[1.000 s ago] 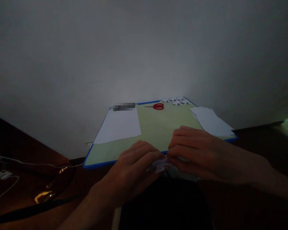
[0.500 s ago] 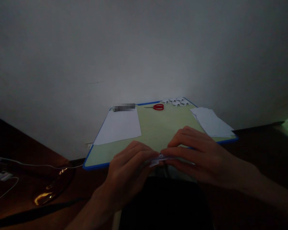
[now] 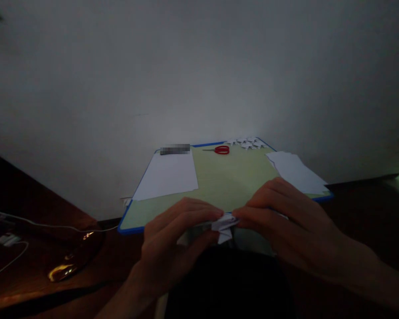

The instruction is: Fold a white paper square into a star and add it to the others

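A small piece of folded white paper (image 3: 224, 225) is pinched between my two hands, just in front of the table's near edge. My left hand (image 3: 177, 237) grips its left side, fingers on top and thumb below. On the right side, the fingertips of my right hand (image 3: 282, 221) are closed on the paper. Part of the paper is covered by my fingers. Beyond the hands, several small folded paper pieces (image 3: 248, 144) sit at the table's far right corner. Red-handled scissors (image 3: 221, 150) lie near the far edge, blades pointing left.
The pale green table (image 3: 219, 177) has a blue rim and stands against a grey wall (image 3: 199, 71). White sheets (image 3: 168, 175) lie on its left, with a blurred-out dark object at their top. Another paper stack (image 3: 297, 170) lies on the right. White cables (image 3: 46, 226) run at the left.
The folded paper has turned so that more of it shows, with a flap hanging downward. My right hand has shifted slightly right. The whole view has moved a little.
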The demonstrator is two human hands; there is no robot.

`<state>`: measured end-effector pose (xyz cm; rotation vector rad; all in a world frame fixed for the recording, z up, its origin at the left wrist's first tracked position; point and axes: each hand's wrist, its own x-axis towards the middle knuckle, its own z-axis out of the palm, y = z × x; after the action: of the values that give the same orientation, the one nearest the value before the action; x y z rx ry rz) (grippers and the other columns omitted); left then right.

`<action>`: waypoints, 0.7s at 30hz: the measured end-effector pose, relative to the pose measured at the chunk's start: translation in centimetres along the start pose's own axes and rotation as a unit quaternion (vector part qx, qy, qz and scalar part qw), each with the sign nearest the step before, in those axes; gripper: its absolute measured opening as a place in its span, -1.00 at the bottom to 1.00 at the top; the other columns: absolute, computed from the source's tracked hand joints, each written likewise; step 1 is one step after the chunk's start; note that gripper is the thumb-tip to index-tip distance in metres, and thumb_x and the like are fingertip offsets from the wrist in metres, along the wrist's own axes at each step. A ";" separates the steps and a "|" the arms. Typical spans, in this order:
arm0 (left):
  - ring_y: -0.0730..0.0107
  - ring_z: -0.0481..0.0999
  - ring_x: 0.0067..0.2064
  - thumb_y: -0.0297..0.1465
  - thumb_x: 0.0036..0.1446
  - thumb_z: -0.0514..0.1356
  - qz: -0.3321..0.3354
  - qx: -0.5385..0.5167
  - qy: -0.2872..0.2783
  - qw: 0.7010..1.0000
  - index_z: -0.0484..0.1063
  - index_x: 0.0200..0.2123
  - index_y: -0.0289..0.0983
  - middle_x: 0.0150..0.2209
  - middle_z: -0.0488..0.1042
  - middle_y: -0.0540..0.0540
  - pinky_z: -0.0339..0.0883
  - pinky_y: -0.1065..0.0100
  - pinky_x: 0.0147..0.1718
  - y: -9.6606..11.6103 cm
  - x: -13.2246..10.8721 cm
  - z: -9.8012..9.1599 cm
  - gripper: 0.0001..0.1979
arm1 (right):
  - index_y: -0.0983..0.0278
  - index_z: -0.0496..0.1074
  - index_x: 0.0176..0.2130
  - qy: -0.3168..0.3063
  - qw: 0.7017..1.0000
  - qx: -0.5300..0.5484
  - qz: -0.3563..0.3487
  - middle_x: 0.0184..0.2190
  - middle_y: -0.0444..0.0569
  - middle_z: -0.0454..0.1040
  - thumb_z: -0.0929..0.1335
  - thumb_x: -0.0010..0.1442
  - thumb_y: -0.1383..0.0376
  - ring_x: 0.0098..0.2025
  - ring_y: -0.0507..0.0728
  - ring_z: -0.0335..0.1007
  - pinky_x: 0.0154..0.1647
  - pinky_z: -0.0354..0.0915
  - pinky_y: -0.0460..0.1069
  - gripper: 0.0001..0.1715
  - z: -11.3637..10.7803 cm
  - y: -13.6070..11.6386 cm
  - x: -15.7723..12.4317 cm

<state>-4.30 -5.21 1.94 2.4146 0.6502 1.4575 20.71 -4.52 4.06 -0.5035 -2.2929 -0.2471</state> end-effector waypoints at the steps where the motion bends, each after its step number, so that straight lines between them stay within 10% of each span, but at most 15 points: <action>1: 0.28 0.68 -0.09 -0.58 0.28 0.35 0.008 -0.009 0.002 1.000 0.58 0.02 -0.29 -0.13 0.69 -0.15 0.60 0.27 -0.15 0.1 0.1 -0.1 -0.74 | 0.36 0.52 -0.08 0.005 1.000 0.010 0.005 -0.30 -0.03 0.52 0.35 0.44 0.48 -0.24 0.11 0.33 -0.22 0.29 0.04 -0.87 0.0 0.0 -0.1; 21: 0.27 0.70 -0.25 -0.59 0.20 0.41 0.017 -0.048 0.120 0.992 0.69 -0.09 -0.18 -0.22 0.76 -0.06 0.55 0.22 -0.30 0.6 0.3 1.8 -0.74 | 0.36 0.47 0.02 0.054 0.994 0.092 0.007 -0.22 -0.03 0.54 0.39 0.39 0.53 -0.16 0.12 0.34 -0.12 0.28 0.09 -0.77 2.5 0.6 -1.3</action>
<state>-2.41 -5.55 1.58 2.2088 0.5752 1.7673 20.15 -3.58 1.46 -0.4027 -2.1800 -0.0532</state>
